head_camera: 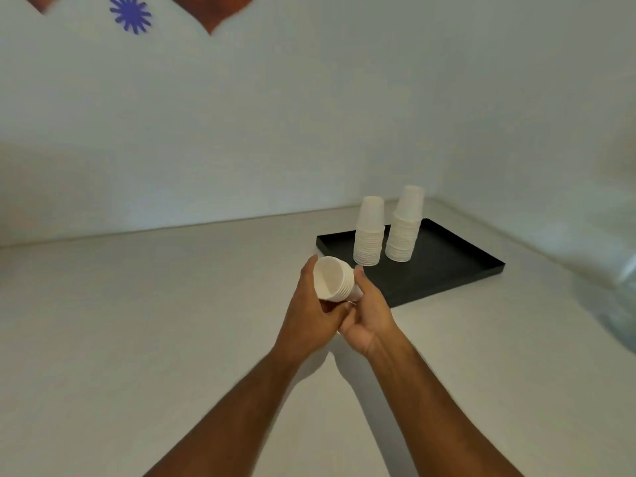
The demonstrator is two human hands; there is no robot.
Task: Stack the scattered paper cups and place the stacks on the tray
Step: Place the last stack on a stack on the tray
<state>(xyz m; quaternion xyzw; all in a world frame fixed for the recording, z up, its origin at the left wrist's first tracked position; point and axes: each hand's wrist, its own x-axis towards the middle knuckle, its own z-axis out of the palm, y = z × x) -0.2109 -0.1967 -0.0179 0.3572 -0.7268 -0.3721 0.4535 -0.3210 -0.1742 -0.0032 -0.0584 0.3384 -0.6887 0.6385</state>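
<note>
A short stack of white paper cups (333,279) lies tilted on its side, its mouth facing up and left, held above the table. My left hand (311,318) wraps it from below and the left. My right hand (370,311) grips its narrow end from the right. Just behind my hands lies a black tray (447,263). Two tall upside-down stacks stand on the tray: the left stack (369,232) and the right stack (404,225), close together but apart.
The pale table (137,321) meets a white wall along the back and another on the right. A crumpled clear plastic bag (612,301) lies at the table's right edge. A blue paper flower (130,13) hangs on the wall.
</note>
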